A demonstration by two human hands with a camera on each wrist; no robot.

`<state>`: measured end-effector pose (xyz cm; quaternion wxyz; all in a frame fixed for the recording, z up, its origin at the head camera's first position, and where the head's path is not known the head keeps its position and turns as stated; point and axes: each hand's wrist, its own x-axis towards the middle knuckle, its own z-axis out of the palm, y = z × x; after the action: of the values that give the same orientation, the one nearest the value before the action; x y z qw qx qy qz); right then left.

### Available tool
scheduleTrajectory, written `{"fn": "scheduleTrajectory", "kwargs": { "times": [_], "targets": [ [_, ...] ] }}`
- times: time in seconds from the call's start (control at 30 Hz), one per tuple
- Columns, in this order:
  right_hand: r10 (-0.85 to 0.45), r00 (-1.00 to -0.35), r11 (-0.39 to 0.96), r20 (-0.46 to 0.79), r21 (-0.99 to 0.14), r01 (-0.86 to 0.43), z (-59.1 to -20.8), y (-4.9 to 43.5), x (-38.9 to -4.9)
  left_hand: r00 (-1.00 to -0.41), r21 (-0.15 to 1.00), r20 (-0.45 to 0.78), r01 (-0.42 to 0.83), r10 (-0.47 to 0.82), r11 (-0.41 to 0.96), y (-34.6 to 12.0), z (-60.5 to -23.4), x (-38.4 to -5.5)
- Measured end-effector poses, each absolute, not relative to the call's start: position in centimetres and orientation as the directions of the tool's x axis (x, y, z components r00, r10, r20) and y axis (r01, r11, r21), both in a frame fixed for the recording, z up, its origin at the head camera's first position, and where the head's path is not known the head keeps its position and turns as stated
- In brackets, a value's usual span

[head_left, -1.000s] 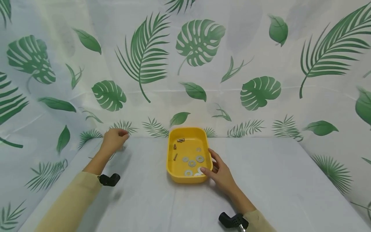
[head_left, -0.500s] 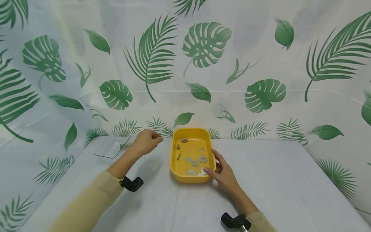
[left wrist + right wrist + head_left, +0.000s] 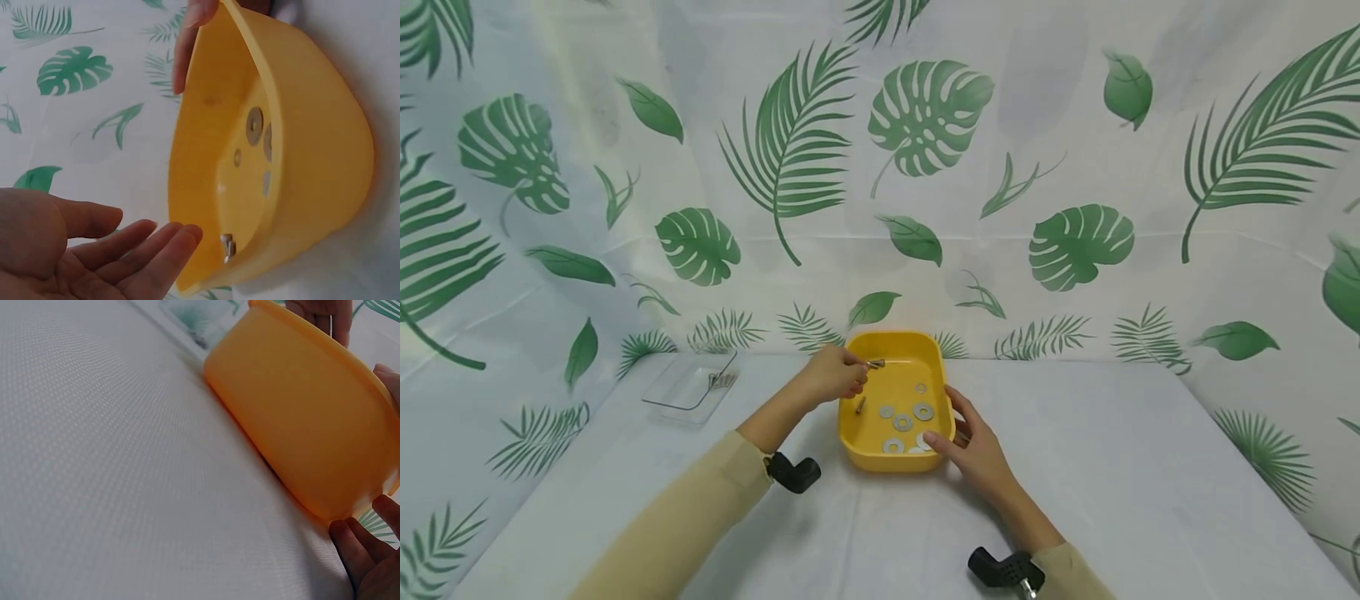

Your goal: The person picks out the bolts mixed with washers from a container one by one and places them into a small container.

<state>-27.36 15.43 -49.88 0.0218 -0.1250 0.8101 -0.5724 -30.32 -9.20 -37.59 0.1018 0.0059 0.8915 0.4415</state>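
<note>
A yellow plastic tray point(image 3: 895, 462) sits on the white-covered table, holding several flat washers point(image 3: 923, 412) and a few small screws point(image 3: 861, 406). Over the tray's left rim reaches my left hand point(image 3: 833, 375), near the screws at the back left. In the left wrist view that hand's fingers point(image 3: 159, 259) are extended and apart from the thumb, with nothing seen between them. My right hand point(image 3: 981, 454) grips the tray's right side, thumb over the rim and fingers against the outer wall. From the right wrist, its fingertips point(image 3: 353, 540) show low against the tray's wall.
At the back left lies a shallow clear plastic box point(image 3: 681, 414) with several screws point(image 3: 722, 380) inside. A leaf-print curtain point(image 3: 940, 283) stands behind the table. Each wrist wears a black camera mount point(image 3: 793, 473).
My left hand has moved right from the clear box to the tray's left rim. The right hand keeps its grip on the tray, which stays in place.
</note>
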Motion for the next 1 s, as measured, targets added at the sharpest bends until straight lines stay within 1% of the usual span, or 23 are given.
{"fn": "scheduleTrajectory", "kwargs": {
  "times": [0.07,0.23,0.43,0.67,0.83,1.0],
  "targets": [
    [-0.228,-0.968,0.312,0.109,-0.933,-0.179,-49.9,15.4,-27.4,-0.972,0.819,-0.215,-0.124,0.099,0.56,-8.9,-37.8,-30.6],
    [-0.234,-0.966,0.313,0.109,-0.932,-0.181,-50.0,15.4,-27.4,-0.955,0.833,-0.287,-0.208,0.078,0.513,-8.3,-38.4,-30.9],
    [-0.234,-0.965,0.31,0.12,-0.931,-0.191,-50.1,15.5,-27.5,-0.935,0.802,-0.349,-0.264,0.061,0.536,-7.5,-38.7,-31.1],
    [-0.233,-0.966,0.307,0.115,-0.933,-0.185,-50.1,15.6,-27.5,-0.911,0.722,-0.41,-0.295,0.043,0.625,-6.4,-38.8,-31.4],
    [-0.23,-0.967,0.306,0.11,-0.935,-0.179,-50.1,15.6,-27.5,-0.907,0.721,-0.422,-0.334,0.003,0.607,-5.7,-39.2,-31.6],
    [-0.233,-0.966,0.305,0.113,-0.934,-0.183,-50.1,15.5,-27.5,-0.898,0.721,-0.44,-0.349,0.006,0.599,-5.5,-39.7,-31.6]
  ]
}}
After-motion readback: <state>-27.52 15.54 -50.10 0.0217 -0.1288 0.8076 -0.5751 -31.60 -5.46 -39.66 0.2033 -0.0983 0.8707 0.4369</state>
